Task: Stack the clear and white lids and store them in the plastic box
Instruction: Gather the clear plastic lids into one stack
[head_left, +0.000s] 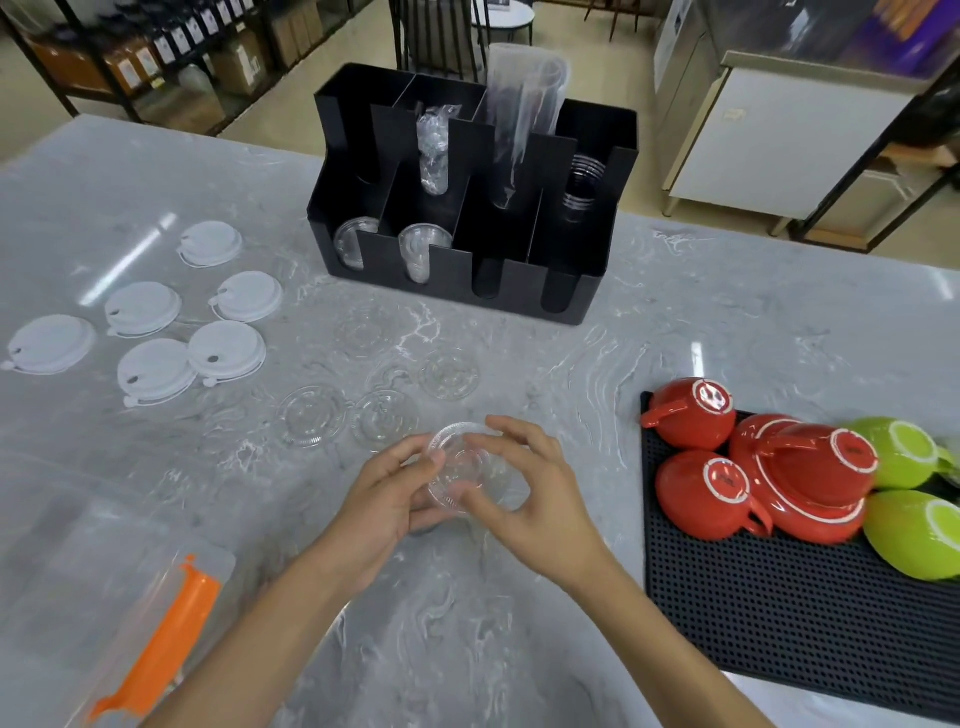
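Both hands meet over the near middle of the table (519, 649), and between them sits a small stack of clear lids (460, 475), raised a little off the marble. The left hand (384, 499) cups it from the side and below, fingers curled under the rim; the right hand (524, 488) closes over the far edge with thumb and fingertips pinching it. So both are grasping the same stack, neither one loose. How many lids are in it I cannot tell, the plastic being so transparent.

The job here looks like seating one lid squarely into the others. To do it well I would keep the rims level, press evenly round the edge and not in the centre, and let the lids nest without forcing, since thin plastic like this probably buckles easily.

Both forearms come in from the bottom edge and converge, wrists fairly straight, the right reaching slightly farther forward.

Just beyond the hands several loose clear lids (384, 418) lie flat and hard to see on the pale stone. The white lids (226, 351) are spread out well to the left, unstacked. The plastic box (67, 561) with its orange latch (161, 639) waits at the near left, nothing visibly in it yet.
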